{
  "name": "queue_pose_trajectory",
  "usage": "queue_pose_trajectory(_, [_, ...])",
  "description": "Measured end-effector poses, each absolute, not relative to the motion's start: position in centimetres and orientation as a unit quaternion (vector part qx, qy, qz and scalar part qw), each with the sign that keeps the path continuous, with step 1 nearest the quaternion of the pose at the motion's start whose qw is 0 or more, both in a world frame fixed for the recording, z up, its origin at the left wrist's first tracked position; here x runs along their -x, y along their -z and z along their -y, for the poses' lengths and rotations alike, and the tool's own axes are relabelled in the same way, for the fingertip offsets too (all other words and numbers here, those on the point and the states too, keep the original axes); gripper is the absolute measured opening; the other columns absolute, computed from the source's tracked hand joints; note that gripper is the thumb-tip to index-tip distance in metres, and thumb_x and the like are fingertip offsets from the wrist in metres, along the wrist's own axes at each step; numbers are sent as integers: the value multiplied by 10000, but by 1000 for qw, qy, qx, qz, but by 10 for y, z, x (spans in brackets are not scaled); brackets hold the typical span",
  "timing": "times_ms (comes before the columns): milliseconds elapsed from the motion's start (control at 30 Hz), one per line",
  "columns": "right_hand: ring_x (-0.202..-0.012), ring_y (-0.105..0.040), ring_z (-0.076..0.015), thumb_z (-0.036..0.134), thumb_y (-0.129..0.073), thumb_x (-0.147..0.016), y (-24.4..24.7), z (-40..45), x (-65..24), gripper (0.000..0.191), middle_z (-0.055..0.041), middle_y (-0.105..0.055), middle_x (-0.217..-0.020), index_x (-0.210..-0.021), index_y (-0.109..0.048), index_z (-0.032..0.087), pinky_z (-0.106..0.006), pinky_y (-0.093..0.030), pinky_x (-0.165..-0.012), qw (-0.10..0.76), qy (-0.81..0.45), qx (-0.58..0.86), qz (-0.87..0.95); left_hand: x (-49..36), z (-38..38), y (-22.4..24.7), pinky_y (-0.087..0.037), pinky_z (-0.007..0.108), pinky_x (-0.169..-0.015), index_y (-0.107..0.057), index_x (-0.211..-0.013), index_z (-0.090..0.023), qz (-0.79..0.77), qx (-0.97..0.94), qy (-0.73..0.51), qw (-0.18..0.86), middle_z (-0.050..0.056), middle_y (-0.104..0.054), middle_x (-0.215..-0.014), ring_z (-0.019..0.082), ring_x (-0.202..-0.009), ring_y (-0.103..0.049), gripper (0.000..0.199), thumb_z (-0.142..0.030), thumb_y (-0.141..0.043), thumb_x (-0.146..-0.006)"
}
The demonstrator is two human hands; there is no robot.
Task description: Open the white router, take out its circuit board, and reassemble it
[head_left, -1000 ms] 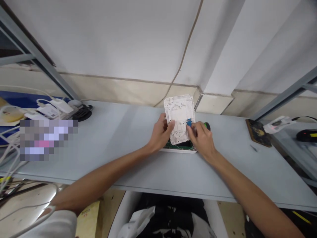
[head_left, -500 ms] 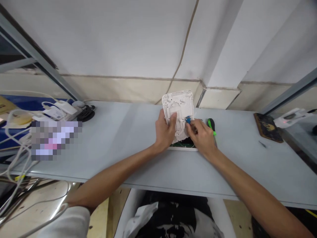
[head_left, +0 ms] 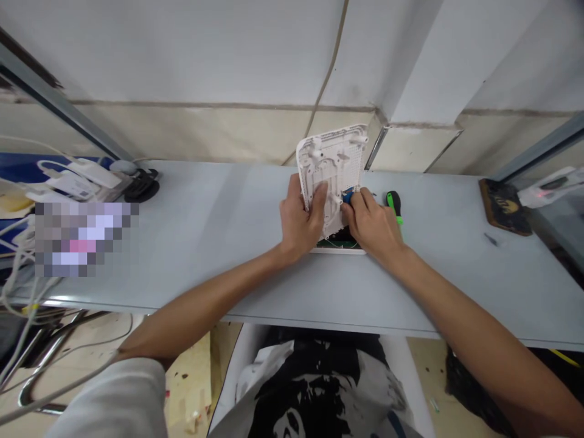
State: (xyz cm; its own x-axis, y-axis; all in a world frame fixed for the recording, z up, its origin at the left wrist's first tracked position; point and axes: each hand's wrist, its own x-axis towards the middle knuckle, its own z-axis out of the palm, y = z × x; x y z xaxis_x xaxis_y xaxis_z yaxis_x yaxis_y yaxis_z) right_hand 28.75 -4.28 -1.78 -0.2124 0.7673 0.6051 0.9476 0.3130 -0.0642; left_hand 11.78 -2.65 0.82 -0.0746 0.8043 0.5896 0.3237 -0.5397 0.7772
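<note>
Right of centre in the frame, the white panel [head_left: 335,170] stands tipped up, its long axis running from upper to lower frame with a slight lean, and the left hand [head_left: 301,219] has it pinched by the left edge, thumb flat across the ribbed face, fingers tucked behind. Over on the panel's other side, here's the right hand [head_left: 376,228], clearly the nearer one to that little blue piece [head_left: 348,196], which sits at its fingertips, up and left of the palm; thumb and fingers look pinched together on it, though they hide much of the grip. Just below the panel, the open white casing [head_left: 340,250] lies on the desk [head_left: 228,207], its long front rim running left to right.
</note>
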Motion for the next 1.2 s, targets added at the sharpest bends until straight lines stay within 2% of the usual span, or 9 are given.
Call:
queue_pose_trajectory(133, [-633, -533, -174, 404, -302, -1108, 20, 39, -288, 396, -142, -632, -1004, -952, -588, 177, -314, -268, -479, 295, 120, 546, 775, -118, 25, -8, -567, 328, -783, -575, -1058, -224, -442, -647, -590, 195, 39, -701, -853, 223, -898, -706, 486, -704, -541, -981])
queue_pose_trajectory(300, [-701, -587, -171, 370, -371, -1091, 13, 41, -285, 331, -156, -642, -1136, -910, -587, 195, -318, -395, -510, 350, 91, 528, 769, -118, 24, -9, -570, 326, -833, -581, -1108, -223, -447, -631, -605, 191, 56, -724, -990, 223, -976, -706, 468, -675, -535, -999])
queue_pose_trajectory(433, [-731, -611, -161, 357, -438, -1076, 6, 46, -285, 298, -139, -649, -1211, -848, -562, 212, -350, -492, -607, 398, 79, 517, 753, -118, 24, -11, -572, 340, -880, -576, -1161, -222, -434, -631, -614, 191, 71, -714, -1095, 236, -1043, -701, 481, -673, -536, -1000])
queue_pose_trajectory(567, [-903, -668, -221, 366, -483, -1070, 6, 50, -287, 235, -132, -654, -1168, -893, -554, 229, -385, -552, -714, 436, 73, 506, 741, -119, 26, -11, -576, 355, -871, -566, -1158, -222, -437, -624, -615, 205, 71, -710, -1051, 238, -1018, -697, 499, -691, -535, -992])
queue_pose_trajectory(667, [-942, -673, -244, 401, -478, -1074, 7, 51, -285, 232, -135, -654, -1112, -931, -551, 233, -389, -554, -709, 428, 74, 517, 738, -120, 28, -10, -577, 365, -859, -564, -1141, -228, -438, -620, -612, 219, 63, -703, -1007, 242, -997, -699, 484, -687, -539, -992])
queue_pose_trajectory(900, [-815, -627, -223, 364, -408, -1088, 13, 51, -275, 267, -159, -649, -1083, -938, -557, 200, -344, -442, -569, 377, 68, 548, 743, -117, 28, -11, -565, 332, -816, -575, -1060, -222, -453, -625, -603, 202, 48, -707, -945, 222, -935, -696, 432, -649, -566, -995])
queue_pose_trajectory(1033, [-747, -562, -186, 359, -443, -1075, 18, 49, -269, 270, -95, -604, -955, -855, -513, 217, -324, -409, -563, 401, 47, 558, 725, -114, 19, -9, -552, 315, -756, -594, -1015, -218, -448, -627, -597, 221, 41, -714, -896, 209, -868, -686, 409, -626, -592, -990])
queue_pose_trajectory(1200, [-706, -518, -155, 302, -515, -1036, 16, 47, -272, 270, -30, -550, -847, -786, -440, 234, -306, -412, -596, 437, 20, 529, 727, -114, 14, -7, -550, 306, -738, -603, -1016, -221, -443, -630, -597, 224, 45, -732, -927, 206, -867, -693, 362, -582, -611, -993])
